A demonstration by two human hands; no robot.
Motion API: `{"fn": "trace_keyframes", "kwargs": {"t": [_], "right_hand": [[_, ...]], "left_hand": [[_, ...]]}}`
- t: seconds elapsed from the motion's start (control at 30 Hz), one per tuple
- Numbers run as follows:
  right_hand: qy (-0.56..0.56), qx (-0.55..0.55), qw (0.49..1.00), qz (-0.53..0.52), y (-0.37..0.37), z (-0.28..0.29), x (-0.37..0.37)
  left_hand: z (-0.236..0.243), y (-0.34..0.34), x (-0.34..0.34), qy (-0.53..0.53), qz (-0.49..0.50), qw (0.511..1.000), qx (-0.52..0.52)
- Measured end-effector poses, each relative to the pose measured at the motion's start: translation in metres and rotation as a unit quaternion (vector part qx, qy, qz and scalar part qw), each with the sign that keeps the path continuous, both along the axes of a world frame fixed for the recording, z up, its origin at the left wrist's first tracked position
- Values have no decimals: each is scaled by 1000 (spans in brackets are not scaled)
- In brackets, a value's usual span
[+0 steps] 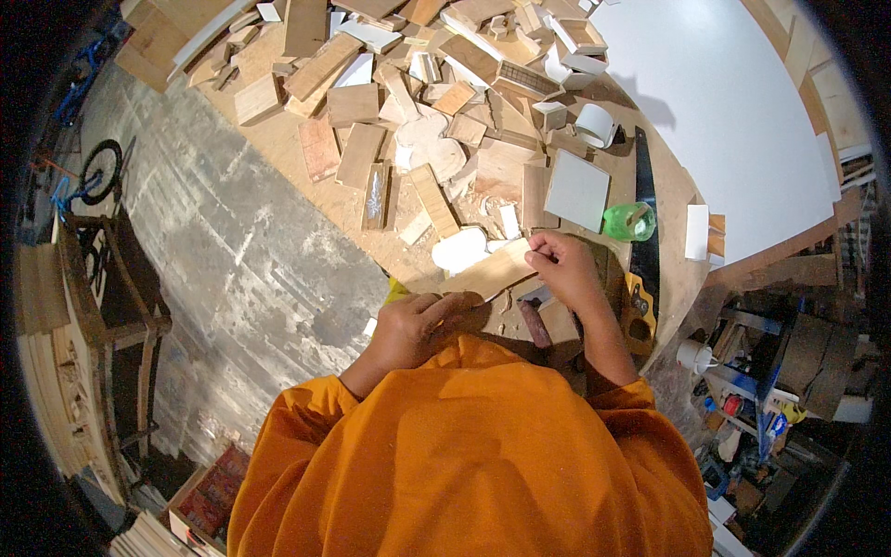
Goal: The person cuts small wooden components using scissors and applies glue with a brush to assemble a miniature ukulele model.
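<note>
Near the workbench's front edge, a light wooden strip (492,271) lies slanted between my two hands. My left hand (408,325) has its fingers curled on the lower left end, and my right hand (562,269) pinches the upper right end. Just behind the strip is a white irregular shape (458,249). Beneath it are wood shavings and a dark reddish bar (533,325). Right of my right hand lie a saw with a yellow handle (640,311), a green plastic container (629,221) and a pale square panel (575,188).
A heap of wood offcuts (353,104) covers the bench's back, near a white cup (595,125). A large white board (733,121) spans the right. At left are concrete floor (213,278), a bicycle wheel (100,172) and a wooden frame (111,334). A cluttered shelf (752,390) stands lower right.
</note>
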State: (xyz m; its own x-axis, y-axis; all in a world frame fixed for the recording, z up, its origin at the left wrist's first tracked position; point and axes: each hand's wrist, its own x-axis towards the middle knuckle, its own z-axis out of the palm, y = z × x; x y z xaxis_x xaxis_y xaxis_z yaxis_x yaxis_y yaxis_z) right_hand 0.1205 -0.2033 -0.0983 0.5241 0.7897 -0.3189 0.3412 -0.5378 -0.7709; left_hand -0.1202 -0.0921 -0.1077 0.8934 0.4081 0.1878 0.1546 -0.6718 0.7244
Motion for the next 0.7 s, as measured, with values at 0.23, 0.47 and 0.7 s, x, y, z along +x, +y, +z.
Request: {"fn": "trace_keyframes", "kwargs": {"t": [0.23,0.47,0.7], "right_hand": [[0,12,1000,6,-4,-7,6],[12,6,1000,-3,-6,-11,8],[3,5,1000,6,-6,-11,9]], "left_hand": [[-5,1,0,-21,-25,999,3],[-9,1,1,-13,-33,999,14],[-11,2,0,-7,-34,999,26]]}}
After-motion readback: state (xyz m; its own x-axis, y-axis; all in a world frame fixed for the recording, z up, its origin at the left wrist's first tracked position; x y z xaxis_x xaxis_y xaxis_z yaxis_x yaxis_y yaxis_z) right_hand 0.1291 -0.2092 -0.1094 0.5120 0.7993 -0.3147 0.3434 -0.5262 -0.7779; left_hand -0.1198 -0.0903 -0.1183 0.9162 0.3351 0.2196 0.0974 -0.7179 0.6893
